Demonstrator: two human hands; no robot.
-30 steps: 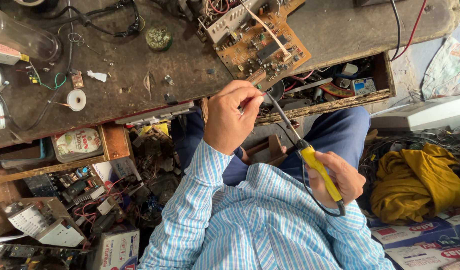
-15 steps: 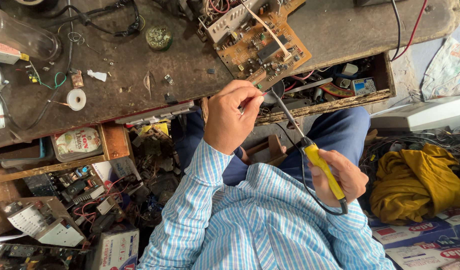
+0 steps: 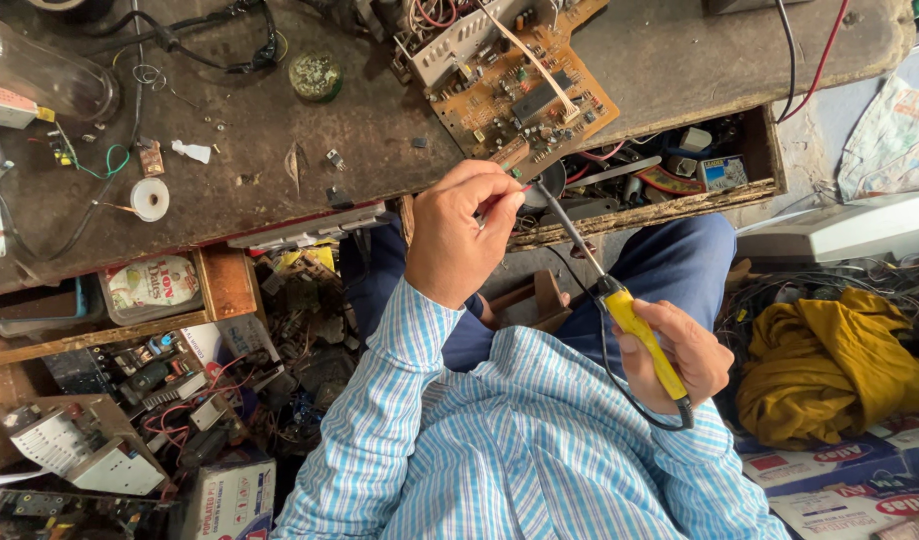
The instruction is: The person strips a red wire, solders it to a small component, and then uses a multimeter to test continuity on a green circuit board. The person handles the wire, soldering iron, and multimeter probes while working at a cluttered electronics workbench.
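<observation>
My left hand (image 3: 458,240) is closed, pinching a thin strand of solder wire at the near corner of a brown circuit board (image 3: 525,95). The board lies on the worn workbench (image 3: 280,130) and overhangs its edge. My right hand (image 3: 685,352) grips the yellow handle of a soldering iron (image 3: 642,340). Its thin metal shaft slants up and left, and its tip sits by the board's corner, next to my left fingertips. A black cord loops from the handle's end below my right hand.
An open drawer (image 3: 670,170) under the bench holds loose parts. A solder spool (image 3: 150,198), black cables, a clear bottle (image 3: 40,80) and a small green-topped tin (image 3: 315,73) lie on the bench. Electronic scrap fills the floor at left. A yellow cloth (image 3: 830,365) lies at right.
Hardly anything differs. Both hands hold their places at the board's corner, and the iron's handle has shifted only slightly.
</observation>
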